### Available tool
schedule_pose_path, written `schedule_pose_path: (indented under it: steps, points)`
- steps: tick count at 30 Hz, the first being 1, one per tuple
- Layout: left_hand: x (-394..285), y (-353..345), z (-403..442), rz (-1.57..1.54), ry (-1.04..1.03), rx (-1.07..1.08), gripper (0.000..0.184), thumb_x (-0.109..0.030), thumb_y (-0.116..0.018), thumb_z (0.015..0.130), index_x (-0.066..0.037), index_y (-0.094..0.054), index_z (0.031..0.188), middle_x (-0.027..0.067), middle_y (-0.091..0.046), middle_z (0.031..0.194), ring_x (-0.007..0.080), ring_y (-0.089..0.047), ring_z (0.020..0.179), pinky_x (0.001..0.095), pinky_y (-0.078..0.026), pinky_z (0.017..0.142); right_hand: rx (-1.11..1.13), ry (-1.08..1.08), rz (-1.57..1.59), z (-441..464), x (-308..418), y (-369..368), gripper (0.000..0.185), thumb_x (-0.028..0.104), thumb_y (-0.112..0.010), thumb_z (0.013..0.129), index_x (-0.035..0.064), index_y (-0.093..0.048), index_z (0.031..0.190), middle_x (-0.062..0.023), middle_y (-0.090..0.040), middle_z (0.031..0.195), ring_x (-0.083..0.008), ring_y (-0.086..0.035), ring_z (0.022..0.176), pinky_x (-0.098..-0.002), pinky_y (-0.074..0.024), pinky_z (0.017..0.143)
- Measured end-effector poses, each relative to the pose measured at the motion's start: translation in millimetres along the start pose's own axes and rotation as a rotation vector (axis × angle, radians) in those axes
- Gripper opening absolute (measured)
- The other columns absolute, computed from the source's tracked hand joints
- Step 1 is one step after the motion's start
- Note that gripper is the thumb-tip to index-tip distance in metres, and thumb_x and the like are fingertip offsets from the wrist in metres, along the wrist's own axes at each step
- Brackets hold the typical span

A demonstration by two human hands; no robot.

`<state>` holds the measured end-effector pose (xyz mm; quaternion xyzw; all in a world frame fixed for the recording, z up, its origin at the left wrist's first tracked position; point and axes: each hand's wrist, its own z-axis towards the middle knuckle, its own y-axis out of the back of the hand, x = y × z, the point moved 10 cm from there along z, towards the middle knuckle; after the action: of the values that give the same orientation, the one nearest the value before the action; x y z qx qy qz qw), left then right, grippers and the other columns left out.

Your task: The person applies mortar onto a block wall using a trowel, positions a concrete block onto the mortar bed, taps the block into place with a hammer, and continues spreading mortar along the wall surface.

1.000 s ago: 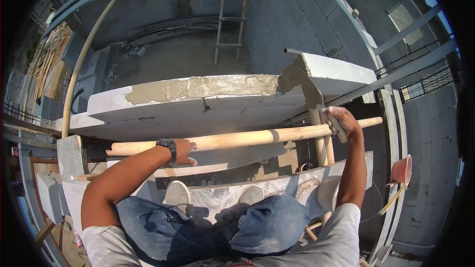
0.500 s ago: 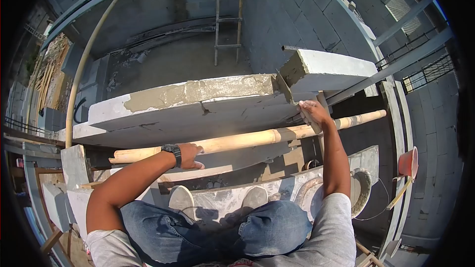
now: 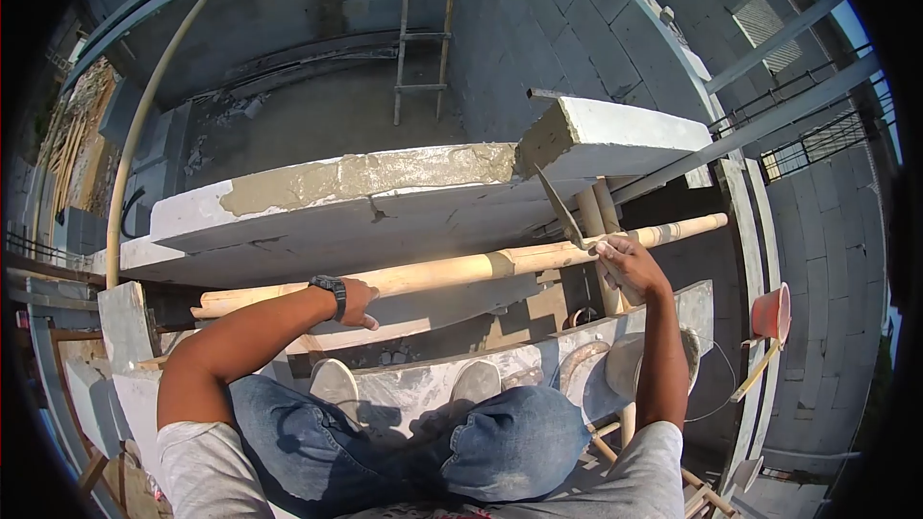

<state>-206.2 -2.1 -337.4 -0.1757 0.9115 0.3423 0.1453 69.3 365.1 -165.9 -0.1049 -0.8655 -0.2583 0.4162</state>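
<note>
My right hand (image 3: 632,269) grips a trowel (image 3: 561,208) by its handle. The blade points up and left, below the mortar-coated end of a pale block (image 3: 639,127). Left of that block runs a row of wall blocks (image 3: 385,207), with wet grey mortar (image 3: 413,171) spread along its top. My left hand (image 3: 358,304), with a black watch on the wrist, is at a bamboo pole (image 3: 452,272), fingers stretched out and holding nothing. Whether it presses on the pole I cannot tell.
My shoes stand on a mortar-stained board (image 3: 413,389). A mortar-crusted bucket (image 3: 627,365) sits partly behind my right arm. Farther right is a red bucket (image 3: 771,312). A ladder (image 3: 425,37) leans beyond the wall, and an upright pole (image 3: 144,125) rises at left.
My right hand and the trowel have drawn down from the joint at the block's end, and the blade now shows more fully. My left hand stays at the bamboo pole. The view has shifted slightly.
</note>
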Motion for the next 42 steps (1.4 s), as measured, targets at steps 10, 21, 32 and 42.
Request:
schedule_pose_path:
  steps: [10,21,32,42]
  points:
    - [2,26,-27,-0.085,-0.001,-0.206,0.081,-0.061,-0.072,0.09,0.0,-0.058,0.141,0.0271,-0.066,0.132,0.0451,-0.064,0.122,0.0518,-0.051,0.105,-0.068,-0.055,0.244,72,8,-35,0.037,0.042,-0.058,0.108,0.0072,-0.063,0.097,-0.0014,-0.059,0.073,-0.0129,-0.055,0.055,-0.0298,-0.0452,0.049]
    - [0,20,-14,-0.024,-0.005,-0.127,0.082,-0.062,-0.073,0.089,-0.001,-0.057,0.143,0.0277,-0.066,0.133,0.0445,-0.063,0.124,0.0518,-0.051,0.105,-0.284,0.339,0.284,-71,80,37,0.04,0.046,-0.058,0.107,0.0068,-0.065,0.111,-0.0009,-0.058,0.072,-0.0094,-0.052,0.051,-0.0247,-0.0436,0.047]
    - [5,-1,29,-0.01,-0.073,-0.03,0.077,-0.056,-0.078,0.088,-0.001,-0.061,0.138,0.0274,-0.069,0.127,0.0432,-0.066,0.12,0.0493,-0.052,0.104,-0.811,-0.362,-1.14,-370,-45,100,0.032,0.034,-0.073,0.096,0.0021,-0.068,0.1,-0.0166,-0.068,0.073,-0.0388,-0.067,0.067,-0.0466,-0.051,0.063]
    - [27,97,-60,-0.133,0.071,-0.436,0.074,-0.058,-0.071,0.092,-0.005,-0.057,0.142,0.024,-0.064,0.136,0.042,-0.061,0.125,0.0494,-0.049,0.107,-0.791,-0.102,-0.724,-183,-58,47,0.03,0.023,-0.073,0.096,-0.0008,-0.07,0.114,-0.0225,-0.074,0.106,-0.0365,-0.073,0.092,-0.0447,-0.0569,0.083]
